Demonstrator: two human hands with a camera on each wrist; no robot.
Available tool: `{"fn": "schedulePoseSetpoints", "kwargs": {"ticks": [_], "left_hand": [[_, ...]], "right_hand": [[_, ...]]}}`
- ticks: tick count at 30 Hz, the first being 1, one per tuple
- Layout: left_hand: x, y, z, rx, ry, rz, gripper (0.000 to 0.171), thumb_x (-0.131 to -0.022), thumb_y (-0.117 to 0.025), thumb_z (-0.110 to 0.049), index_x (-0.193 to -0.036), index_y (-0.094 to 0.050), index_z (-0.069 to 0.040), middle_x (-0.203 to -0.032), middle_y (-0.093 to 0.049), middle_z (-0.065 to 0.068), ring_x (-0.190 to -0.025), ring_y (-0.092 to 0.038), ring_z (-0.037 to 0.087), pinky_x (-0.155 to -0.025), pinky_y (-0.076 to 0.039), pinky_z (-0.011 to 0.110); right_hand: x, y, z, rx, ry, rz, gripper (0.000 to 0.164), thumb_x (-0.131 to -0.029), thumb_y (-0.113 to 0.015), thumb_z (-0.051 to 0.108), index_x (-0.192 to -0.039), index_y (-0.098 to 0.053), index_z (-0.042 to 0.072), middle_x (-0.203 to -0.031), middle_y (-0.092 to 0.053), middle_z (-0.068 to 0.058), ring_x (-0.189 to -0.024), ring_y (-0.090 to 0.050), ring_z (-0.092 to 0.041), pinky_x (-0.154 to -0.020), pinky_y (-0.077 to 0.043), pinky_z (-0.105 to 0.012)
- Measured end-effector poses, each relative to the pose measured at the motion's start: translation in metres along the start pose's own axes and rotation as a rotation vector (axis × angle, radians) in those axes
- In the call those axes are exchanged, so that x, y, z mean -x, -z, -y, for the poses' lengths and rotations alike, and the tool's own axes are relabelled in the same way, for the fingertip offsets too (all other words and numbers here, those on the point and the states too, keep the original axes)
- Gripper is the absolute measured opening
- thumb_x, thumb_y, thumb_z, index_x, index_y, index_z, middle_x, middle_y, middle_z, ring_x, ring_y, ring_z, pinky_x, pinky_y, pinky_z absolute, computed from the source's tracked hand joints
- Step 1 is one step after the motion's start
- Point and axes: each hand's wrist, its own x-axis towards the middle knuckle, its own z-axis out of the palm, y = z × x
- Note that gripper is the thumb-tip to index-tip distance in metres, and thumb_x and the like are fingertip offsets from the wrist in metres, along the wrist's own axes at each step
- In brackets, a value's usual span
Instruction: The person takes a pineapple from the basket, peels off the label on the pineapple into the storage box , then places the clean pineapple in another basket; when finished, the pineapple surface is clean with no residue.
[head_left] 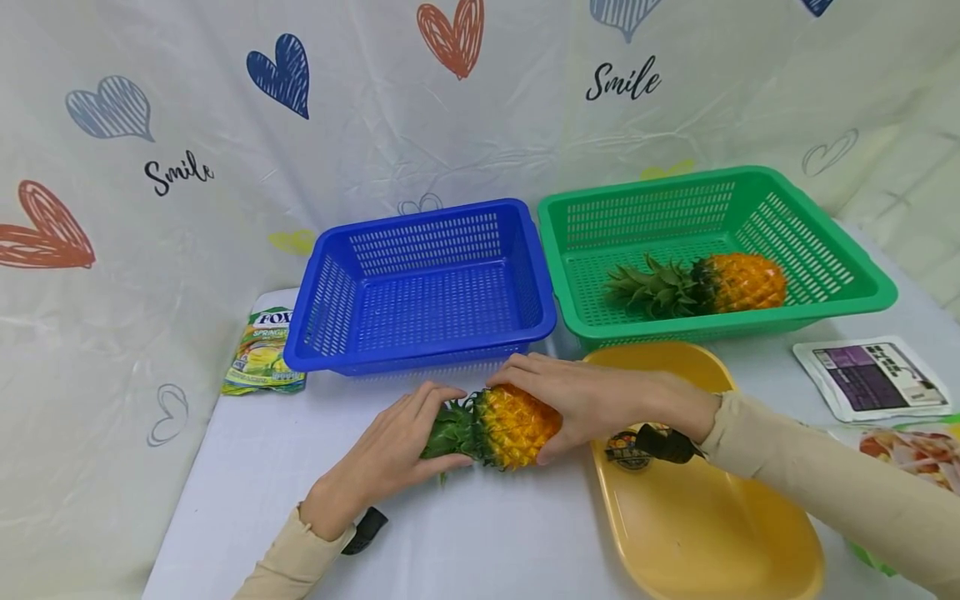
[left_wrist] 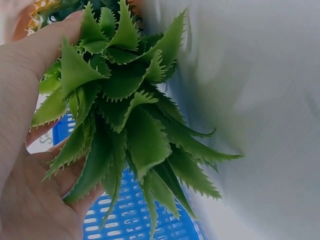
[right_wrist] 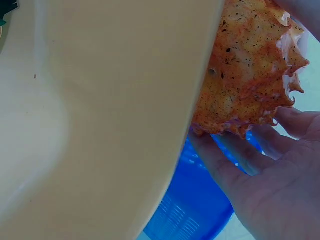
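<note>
A toy-like pineapple [head_left: 513,427] lies sideways on the white cloth, in front of the blue basket [head_left: 420,358]. My left hand [head_left: 390,446] holds its green leafy crown [left_wrist: 145,135], thumb on the near side and fingers on the far side. Around the orange fruit end curl the fingers and thumb of my right hand [head_left: 577,398]. In the right wrist view, the fruit's spiky base shows between the fingers, partly hidden by the wall of the yellow tray [right_wrist: 100,120].
A green basket [head_left: 881,296] at the back right holds another pineapple [head_left: 742,283]. A soup packet [head_left: 262,354] lies left of the blue basket. On the right are a white and purple pouch [head_left: 873,379] and a colourful packet [head_left: 911,450], partly behind my right sleeve.
</note>
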Motion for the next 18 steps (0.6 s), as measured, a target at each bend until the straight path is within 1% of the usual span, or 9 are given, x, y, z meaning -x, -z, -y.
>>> {"fn": "schedulePoseSetpoints", "kwargs": {"ticks": [3, 5, 13, 18], "left_hand": [[0.0002, -0.0004, -0.0004, 0.004, -0.001, -0.003, 0.072, -0.081, -0.074, -0.051, -0.137, -0.045, -0.017, -0.121, -0.053, -0.003, -0.097, -0.059, 0.011, -0.082, -0.054, 0.032], [0.0003, -0.0006, -0.0005, 0.0, -0.006, -0.01, 0.072, -0.081, -0.075, -0.052, -0.137, -0.045, -0.017, -0.12, -0.053, -0.003, -0.096, -0.058, 0.01, -0.081, -0.054, 0.031], [0.0013, -0.0005, -0.0016, -0.017, -0.01, -0.014, 0.072, -0.082, -0.072, -0.055, -0.137, -0.045, -0.017, -0.121, -0.053, -0.002, -0.094, -0.059, 0.01, -0.081, -0.055, 0.031], [0.0023, -0.0003, -0.0017, -0.034, -0.017, -0.019, 0.071, -0.082, -0.072, -0.055, -0.137, -0.046, -0.017, -0.122, -0.053, -0.002, -0.097, -0.059, 0.011, -0.082, -0.055, 0.032]], "right_hand": [[-0.0003, -0.0006, -0.0009, -0.026, -0.002, 0.003, 0.082, -0.076, -0.084, 0.036, -0.142, -0.037, 0.02, -0.134, -0.044, 0.007, -0.118, -0.048, -0.01, -0.102, -0.047, -0.038], [-0.001, -0.0007, -0.0006, -0.029, -0.002, 0.005, 0.081, -0.076, -0.084, 0.036, -0.14, -0.037, 0.02, -0.133, -0.045, 0.008, -0.117, -0.049, -0.01, -0.102, -0.047, -0.038], [-0.0034, -0.002, 0.0037, -0.001, -0.011, -0.032, 0.08, -0.071, -0.087, 0.035, -0.134, -0.043, 0.015, -0.129, -0.049, 0.005, -0.114, -0.051, -0.012, -0.1, -0.049, -0.038], [-0.0045, -0.0028, 0.0042, 0.03, 0.017, -0.066, 0.08, -0.067, -0.088, 0.037, -0.13, -0.045, 0.014, -0.126, -0.051, 0.004, -0.111, -0.052, -0.013, -0.097, -0.05, -0.037]]}}
